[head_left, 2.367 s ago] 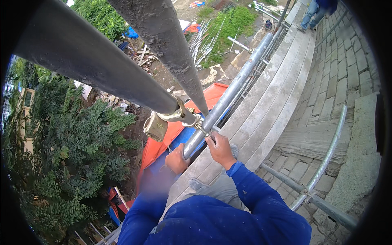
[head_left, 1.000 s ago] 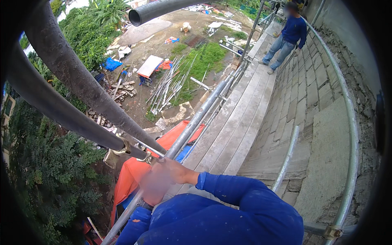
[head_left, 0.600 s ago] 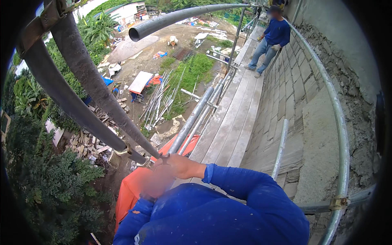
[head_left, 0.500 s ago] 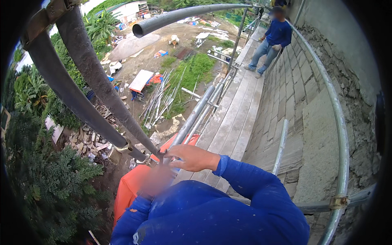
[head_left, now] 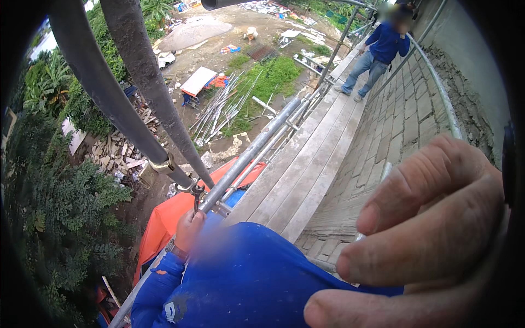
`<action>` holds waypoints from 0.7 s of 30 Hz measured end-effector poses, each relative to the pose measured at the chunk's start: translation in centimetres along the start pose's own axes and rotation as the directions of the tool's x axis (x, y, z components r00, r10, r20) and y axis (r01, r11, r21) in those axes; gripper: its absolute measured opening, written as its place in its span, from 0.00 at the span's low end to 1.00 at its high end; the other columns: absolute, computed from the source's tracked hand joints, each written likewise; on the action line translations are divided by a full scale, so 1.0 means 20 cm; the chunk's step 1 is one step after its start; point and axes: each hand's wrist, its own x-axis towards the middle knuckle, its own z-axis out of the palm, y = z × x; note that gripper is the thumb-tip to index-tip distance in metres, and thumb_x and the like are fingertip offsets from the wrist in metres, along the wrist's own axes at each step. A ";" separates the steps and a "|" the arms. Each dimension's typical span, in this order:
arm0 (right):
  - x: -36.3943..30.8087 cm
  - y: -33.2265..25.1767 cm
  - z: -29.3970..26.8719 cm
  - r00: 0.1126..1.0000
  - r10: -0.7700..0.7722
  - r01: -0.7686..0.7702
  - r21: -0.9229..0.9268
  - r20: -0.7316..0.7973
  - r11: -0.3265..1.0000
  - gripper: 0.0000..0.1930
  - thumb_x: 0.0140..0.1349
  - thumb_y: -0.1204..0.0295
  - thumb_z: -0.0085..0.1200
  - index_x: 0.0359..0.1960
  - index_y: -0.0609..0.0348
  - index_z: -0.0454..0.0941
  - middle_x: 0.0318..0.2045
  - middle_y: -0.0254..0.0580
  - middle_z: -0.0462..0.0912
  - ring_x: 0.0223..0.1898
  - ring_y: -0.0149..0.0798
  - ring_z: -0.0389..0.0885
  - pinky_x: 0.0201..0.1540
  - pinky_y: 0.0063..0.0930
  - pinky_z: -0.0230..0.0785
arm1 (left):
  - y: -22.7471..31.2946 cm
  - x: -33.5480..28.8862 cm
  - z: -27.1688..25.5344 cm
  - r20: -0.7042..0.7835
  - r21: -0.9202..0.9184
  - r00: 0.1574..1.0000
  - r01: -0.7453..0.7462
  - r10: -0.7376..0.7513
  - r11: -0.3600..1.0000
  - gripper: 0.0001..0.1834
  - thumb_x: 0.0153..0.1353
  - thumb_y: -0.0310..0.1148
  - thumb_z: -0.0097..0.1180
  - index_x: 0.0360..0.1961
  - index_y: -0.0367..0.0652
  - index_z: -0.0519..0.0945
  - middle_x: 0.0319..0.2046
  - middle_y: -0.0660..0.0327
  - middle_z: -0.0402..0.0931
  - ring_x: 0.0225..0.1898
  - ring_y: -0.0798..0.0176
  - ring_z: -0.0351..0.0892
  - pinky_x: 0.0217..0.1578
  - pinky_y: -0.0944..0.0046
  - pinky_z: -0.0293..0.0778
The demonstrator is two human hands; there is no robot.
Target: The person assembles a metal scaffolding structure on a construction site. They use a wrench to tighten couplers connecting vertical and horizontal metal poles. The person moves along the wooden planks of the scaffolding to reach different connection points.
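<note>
My left hand (head_left: 188,229) is closed around the handle of a metal wrench (head_left: 196,203). The wrench's head sits against the clamp fittings at the foot of two dark upright scaffold pipes (head_left: 156,93), beside a grey horizontal rail pipe (head_left: 257,150). A pipe coupler (head_left: 163,163) grips one upright just above. Large and close at the right, my right hand (head_left: 432,213) is raised off the work, its fingers bent and spread apart with nothing seen between them.
A plank walkway (head_left: 311,169) runs along a block wall (head_left: 404,109). On it, farther along, stands a co-worker (head_left: 377,60) in blue. Orange sheeting (head_left: 158,232) hangs below the rail. Far below lie loose pipes (head_left: 224,106), rubble (head_left: 123,150) and trees.
My right hand has left the pipe joint and come up close at the right. The wrench in my left hand now shows plainly. The view has shifted, and the co-worker's arm has risen.
</note>
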 end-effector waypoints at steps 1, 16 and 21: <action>0.01 0.10 0.01 0.979 -0.206 0.206 -0.015 0.009 0.978 0.08 0.66 0.60 0.66 0.46 0.34 0.86 0.31 0.25 0.86 0.36 0.21 0.82 0.41 0.21 0.76 | 0.01 -0.03 -0.02 -0.041 0.000 0.999 0.004 -0.004 1.000 0.19 0.76 0.44 0.49 0.35 0.40 0.78 0.23 0.70 0.67 0.25 0.74 0.65 0.28 0.67 0.62; 0.46 0.11 0.68 0.718 -0.582 0.687 0.250 -0.382 0.683 0.10 0.72 0.65 0.56 0.51 0.47 0.80 0.29 0.39 0.87 0.22 0.32 0.81 0.27 0.23 0.73 | -0.23 -0.38 -0.33 -0.414 -0.015 0.908 0.062 -0.063 0.998 0.20 0.78 0.45 0.47 0.35 0.40 0.77 0.21 0.68 0.65 0.24 0.72 0.63 0.27 0.65 0.62; 0.73 0.05 1.07 0.535 -0.665 0.844 0.297 -0.522 0.446 0.08 0.62 0.68 0.61 0.43 0.51 0.82 0.28 0.44 0.87 0.19 0.31 0.78 0.22 0.25 0.70 | -0.39 -0.61 -0.38 -0.649 -0.252 0.734 0.039 -0.199 0.967 0.19 0.79 0.44 0.47 0.38 0.39 0.77 0.20 0.69 0.66 0.23 0.75 0.61 0.24 0.69 0.58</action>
